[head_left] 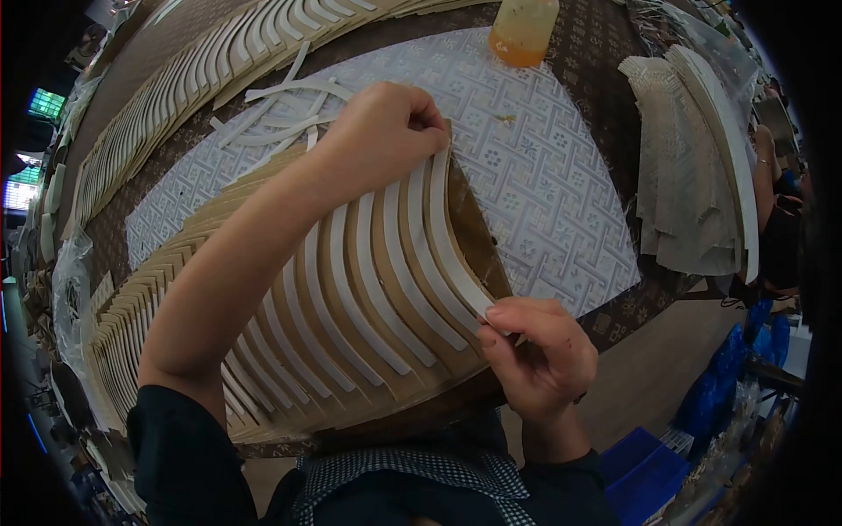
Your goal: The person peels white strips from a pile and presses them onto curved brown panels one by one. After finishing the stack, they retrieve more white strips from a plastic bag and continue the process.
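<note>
A curved white strip [449, 250] lies along the right edge of the topmost brown piece, and both hands are at its ends. My left hand [396, 127] is closed on the strip's upper end. Thumb and forefinger of my right hand [544, 351] pinch its lower end near the piece's corner. Beneath my left forearm spreads a fanned row of overlapping brown pieces [351, 289], each with a similar white strip along it. Several loose white strips [272, 118] lie tangled beyond my left forearm.
A patterned light sheet [561, 184] covers part of the dark table [605, 61]. A bottle with orange liquid [524, 33] stands at the back. Another strip-lined row [193, 79] curves along the far left. Stacked pale pieces [688, 167] lie right, near another person's arm [765, 171].
</note>
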{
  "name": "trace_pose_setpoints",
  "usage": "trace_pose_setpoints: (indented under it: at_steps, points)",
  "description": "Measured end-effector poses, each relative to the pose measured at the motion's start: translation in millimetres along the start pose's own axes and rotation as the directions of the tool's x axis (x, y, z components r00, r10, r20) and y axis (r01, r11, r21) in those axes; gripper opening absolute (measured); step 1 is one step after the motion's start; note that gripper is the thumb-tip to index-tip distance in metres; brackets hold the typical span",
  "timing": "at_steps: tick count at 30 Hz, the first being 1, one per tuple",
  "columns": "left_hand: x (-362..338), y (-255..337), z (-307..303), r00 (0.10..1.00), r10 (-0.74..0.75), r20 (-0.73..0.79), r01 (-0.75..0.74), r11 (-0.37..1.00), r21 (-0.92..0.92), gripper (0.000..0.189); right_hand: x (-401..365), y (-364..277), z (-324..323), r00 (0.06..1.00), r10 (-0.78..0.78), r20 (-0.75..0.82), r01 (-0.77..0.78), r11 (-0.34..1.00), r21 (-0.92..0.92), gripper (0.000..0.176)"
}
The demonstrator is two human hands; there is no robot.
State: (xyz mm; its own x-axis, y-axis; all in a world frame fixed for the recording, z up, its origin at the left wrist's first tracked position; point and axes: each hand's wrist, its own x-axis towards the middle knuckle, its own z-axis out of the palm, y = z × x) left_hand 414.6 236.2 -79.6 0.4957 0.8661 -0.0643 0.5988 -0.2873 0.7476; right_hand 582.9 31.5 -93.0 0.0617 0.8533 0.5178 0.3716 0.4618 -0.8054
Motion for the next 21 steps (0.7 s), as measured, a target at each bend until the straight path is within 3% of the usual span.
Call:
trace_pose_setpoints:
  at_steps: [11,21]
  points:
    - [0,4,5,0.998,0.028,-0.053,-0.021,0.992,0.121,0.02,-2,2,-4,0.998,-0.047,-0.045,0.041,0.991,-0.124,0.028]
    - [-8,4,15,0.958,0.218,-0.189,-0.145,0.93,0.337,0.018,-7,-1,-12,0.999,-0.012,0.052,0.025,0.963,-0.27,0.024]
